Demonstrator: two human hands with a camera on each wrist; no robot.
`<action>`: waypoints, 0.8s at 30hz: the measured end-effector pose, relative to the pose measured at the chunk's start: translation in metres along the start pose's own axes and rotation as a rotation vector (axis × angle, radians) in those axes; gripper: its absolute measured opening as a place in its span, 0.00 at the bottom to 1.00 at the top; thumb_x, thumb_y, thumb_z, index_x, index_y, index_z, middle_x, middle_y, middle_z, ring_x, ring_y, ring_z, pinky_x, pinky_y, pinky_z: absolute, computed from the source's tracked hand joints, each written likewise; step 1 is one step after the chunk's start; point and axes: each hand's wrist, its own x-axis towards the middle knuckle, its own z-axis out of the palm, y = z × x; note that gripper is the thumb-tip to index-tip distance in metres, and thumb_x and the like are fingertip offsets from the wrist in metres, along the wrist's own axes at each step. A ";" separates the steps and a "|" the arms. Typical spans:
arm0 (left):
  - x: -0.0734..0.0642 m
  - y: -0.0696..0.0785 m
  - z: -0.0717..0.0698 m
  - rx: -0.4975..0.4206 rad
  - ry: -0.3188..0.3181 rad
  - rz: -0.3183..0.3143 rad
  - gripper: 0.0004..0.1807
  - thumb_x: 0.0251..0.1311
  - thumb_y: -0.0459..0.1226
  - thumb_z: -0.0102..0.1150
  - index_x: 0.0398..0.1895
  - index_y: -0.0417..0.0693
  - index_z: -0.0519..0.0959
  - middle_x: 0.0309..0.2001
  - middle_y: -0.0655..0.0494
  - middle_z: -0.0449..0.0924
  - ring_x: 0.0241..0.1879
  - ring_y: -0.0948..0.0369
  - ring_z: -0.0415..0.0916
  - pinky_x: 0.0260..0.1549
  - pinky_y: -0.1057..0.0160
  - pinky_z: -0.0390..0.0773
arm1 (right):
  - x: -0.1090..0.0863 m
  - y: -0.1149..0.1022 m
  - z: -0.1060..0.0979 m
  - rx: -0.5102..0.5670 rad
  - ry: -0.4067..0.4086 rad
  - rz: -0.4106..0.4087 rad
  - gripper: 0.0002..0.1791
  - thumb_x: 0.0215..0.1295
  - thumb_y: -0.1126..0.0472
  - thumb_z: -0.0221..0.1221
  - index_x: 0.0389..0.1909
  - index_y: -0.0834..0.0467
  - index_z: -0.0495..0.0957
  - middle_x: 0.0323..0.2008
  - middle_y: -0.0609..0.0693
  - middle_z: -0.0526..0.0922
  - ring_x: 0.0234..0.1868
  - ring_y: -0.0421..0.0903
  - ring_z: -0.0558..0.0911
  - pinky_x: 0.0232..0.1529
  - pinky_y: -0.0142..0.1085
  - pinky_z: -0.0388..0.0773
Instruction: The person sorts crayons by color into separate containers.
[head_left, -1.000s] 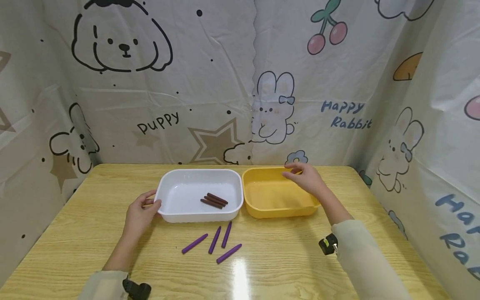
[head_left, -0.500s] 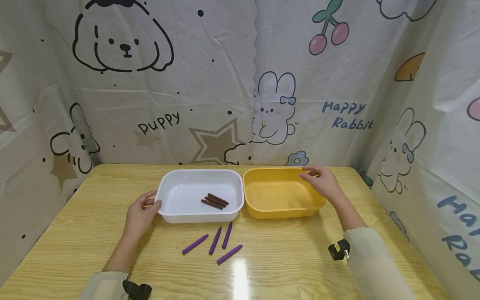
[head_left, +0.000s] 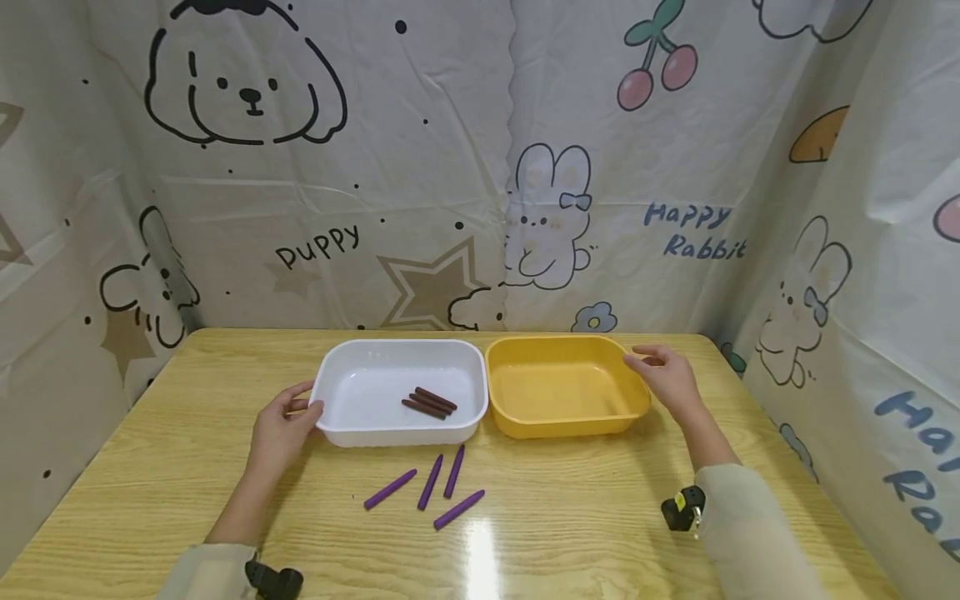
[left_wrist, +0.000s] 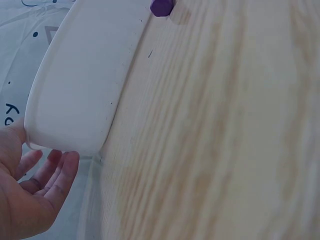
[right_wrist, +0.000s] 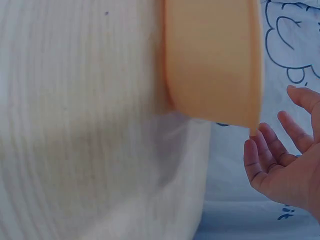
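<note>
- Four purple sticks (head_left: 431, 482) at the white tray's (head_left: 397, 436) 6 o'clock
- Left hand (head_left: 279, 427) is pinching that tray at 9 o'clock
- Brown sticks (head_left: 429, 402) inside it, head cam only
- Right hand (head_left: 669, 382) by the yellow tray's (head_left: 567, 427) 3 o'clock, fingers loose; its wrist cam shows the palm

Both arms reach forward, pale sleeves (head_left: 757, 533) ending short of the wrists, the left forearm (head_left: 240, 507) and right forearm (head_left: 708, 435) both angled inward toward the middle. The left hand (head_left: 279, 429) keeps a light pinching grip, thumb (head_left: 313, 412) set opposite gently bent fingers (left_wrist: 61, 185). The right hand (head_left: 669, 379) reaches a little farther forward — palm turned inward, fingers loosely curved, thumb apart from the forefinger — and holds nothing.
</note>
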 end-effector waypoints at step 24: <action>0.002 -0.001 0.000 0.007 -0.009 0.004 0.27 0.64 0.41 0.54 0.64 0.41 0.65 0.52 0.36 0.73 0.30 0.76 0.74 0.33 0.71 0.82 | -0.003 0.040 0.029 0.223 0.063 0.053 0.31 0.66 0.52 0.55 0.68 0.56 0.61 0.57 0.63 0.68 0.50 0.49 0.73 0.35 0.23 0.76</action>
